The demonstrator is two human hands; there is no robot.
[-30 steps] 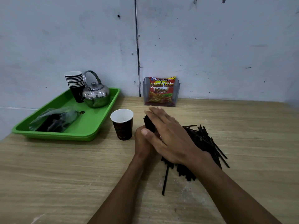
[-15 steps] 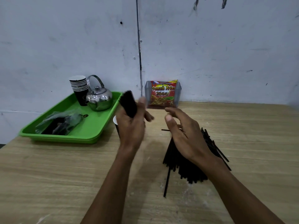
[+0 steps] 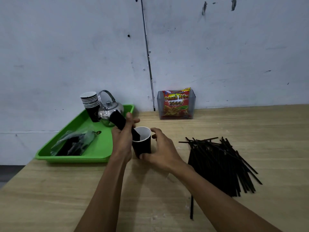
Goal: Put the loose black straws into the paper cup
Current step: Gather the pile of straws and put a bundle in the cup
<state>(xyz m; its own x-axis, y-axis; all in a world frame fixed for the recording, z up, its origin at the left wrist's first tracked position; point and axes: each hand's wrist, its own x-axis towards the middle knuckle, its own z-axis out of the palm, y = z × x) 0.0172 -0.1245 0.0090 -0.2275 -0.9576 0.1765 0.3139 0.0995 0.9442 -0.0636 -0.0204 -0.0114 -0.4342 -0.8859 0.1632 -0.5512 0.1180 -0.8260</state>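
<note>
A dark paper cup (image 3: 142, 145) with a white inside stands on the wooden table, tilted slightly toward me. My left hand (image 3: 121, 139) is shut on a bundle of black straws (image 3: 117, 121), held slanted, its lower end inside the cup's mouth. My right hand (image 3: 160, 150) curls around the cup's right side, thumb at its base, fingers by the rim. A large pile of loose black straws (image 3: 220, 163) lies on the table to the right, one stray straw (image 3: 192, 207) near the front.
A green tray (image 3: 100, 153) at the left holds a stack of paper cups (image 3: 90, 104), a steel kettle (image 3: 108, 111) and a plastic bag of dark items (image 3: 75, 144). A clear holder with a snack packet (image 3: 176, 104) stands against the wall.
My left hand has lowered the straw bundle so its end enters the cup. My right hand has left the pile and moved left onto the cup.
</note>
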